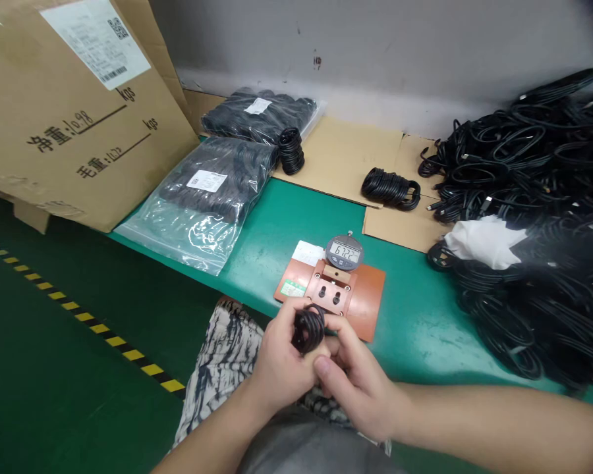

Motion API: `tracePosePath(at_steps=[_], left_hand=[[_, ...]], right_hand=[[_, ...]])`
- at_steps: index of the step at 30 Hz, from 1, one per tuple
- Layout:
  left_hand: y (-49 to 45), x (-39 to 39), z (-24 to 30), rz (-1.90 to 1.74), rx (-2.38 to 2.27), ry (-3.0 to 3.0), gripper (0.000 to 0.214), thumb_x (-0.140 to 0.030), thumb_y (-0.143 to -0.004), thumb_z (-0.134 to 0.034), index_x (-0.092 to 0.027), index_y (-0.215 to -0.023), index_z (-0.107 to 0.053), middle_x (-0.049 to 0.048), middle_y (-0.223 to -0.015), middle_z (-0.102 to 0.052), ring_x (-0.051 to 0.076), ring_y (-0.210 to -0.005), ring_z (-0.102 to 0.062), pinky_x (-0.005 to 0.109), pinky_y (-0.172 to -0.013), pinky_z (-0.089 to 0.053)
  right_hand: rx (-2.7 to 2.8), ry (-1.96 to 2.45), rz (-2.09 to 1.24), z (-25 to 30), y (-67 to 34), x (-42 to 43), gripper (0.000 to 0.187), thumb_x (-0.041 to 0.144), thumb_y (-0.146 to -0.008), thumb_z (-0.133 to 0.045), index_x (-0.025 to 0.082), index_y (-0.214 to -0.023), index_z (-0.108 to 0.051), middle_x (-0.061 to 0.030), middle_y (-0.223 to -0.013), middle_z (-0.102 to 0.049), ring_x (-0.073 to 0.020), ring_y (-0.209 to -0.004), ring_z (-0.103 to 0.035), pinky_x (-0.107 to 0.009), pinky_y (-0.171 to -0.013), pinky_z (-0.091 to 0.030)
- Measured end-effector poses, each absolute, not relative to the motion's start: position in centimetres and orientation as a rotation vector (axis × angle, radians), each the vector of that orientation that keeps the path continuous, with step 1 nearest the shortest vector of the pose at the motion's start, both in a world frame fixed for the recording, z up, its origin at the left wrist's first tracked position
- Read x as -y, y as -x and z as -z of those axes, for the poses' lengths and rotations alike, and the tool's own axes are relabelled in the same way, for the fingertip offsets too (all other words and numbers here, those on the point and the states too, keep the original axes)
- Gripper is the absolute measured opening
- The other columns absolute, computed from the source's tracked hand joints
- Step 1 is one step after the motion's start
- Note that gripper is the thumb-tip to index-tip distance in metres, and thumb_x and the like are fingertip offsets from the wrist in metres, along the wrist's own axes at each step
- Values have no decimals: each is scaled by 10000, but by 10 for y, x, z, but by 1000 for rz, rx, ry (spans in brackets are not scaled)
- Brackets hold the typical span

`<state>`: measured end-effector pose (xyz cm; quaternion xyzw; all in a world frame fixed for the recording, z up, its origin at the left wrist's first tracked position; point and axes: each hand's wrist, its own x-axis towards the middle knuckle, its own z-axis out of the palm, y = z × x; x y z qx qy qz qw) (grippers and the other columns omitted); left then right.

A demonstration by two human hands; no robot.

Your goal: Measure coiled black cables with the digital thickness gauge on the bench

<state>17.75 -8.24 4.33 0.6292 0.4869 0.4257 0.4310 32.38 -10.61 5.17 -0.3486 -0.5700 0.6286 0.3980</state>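
A small bundle of black rings, like rubber O-rings, is held in front of me at the near edge of the green table. My left hand is closed around it, fingers wrapped over its left side. From the right, my right hand touches the bundle with bent fingers, its thumb lying near the left hand; what its fingertips grip is partly hidden. Just beyond my hands sits a copper-coloured gauge block bearing a round digital dial indicator, whose display seems to read 67.22.
At left stands a big cardboard box. Clear bags of black rings lie beside it. Two ring stacks, one upright and one lying, rest on cardboard. A large heap of black cables with a white tissue fills the right.
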Motion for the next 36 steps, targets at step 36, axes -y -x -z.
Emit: tracePosePath(at_steps=[36], left_hand=[[-162, 107, -37, -1185, -1200, -1459, 255, -166, -814, -616, -234, -1009, -465, -31, -841, -487, 105, -701, -501, 200, -640, -447]], right_hand=[[1776, 759, -1335, -41, -329, 116, 337, 223, -953, -483, 220, -1282, -413, 15, -715, -507, -109, -578, -459, -221, -532, -362]])
